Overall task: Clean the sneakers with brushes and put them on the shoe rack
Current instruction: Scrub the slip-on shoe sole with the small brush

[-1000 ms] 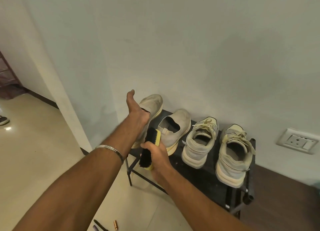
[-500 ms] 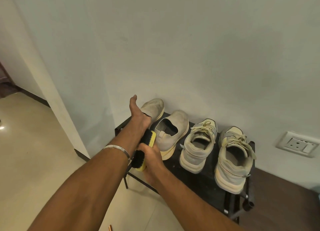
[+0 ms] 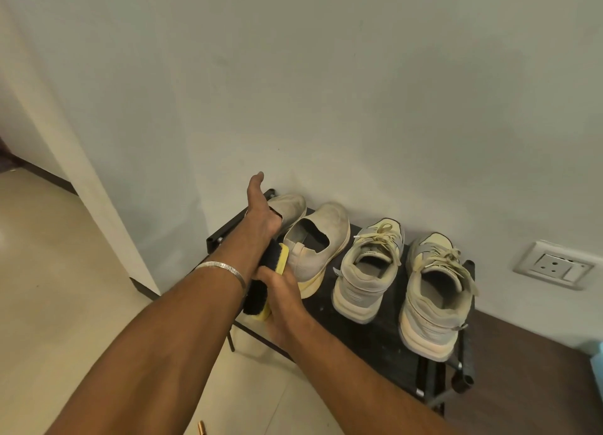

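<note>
Four pale sneakers are lined up on the black shoe rack (image 3: 375, 340) against the wall. My left hand (image 3: 261, 212) has its fingers tucked inside the leftmost beige slip-on sneaker (image 3: 290, 206) at the rack's back left corner, with the thumb sticking up; the fingers are hidden. The matching slip-on (image 3: 321, 235) lies beside it. Two laced grey sneakers (image 3: 368, 271) (image 3: 434, 291) stand to the right. My right hand (image 3: 284, 297) grips a yellow brush with black bristles (image 3: 256, 299) just under my left wrist, at the rack's front left edge.
The white wall runs directly behind the rack, with a wall socket (image 3: 554, 269) to the right. A wall corner juts out on the left. Pale tiled floor (image 3: 65, 287) spreads left and in front. A small copper-coloured object (image 3: 200, 427) lies on the floor near me.
My left hand has brought the slip-on sneaker down and back onto the rack's left end. My right hand with the brush has stayed under the left wrist.
</note>
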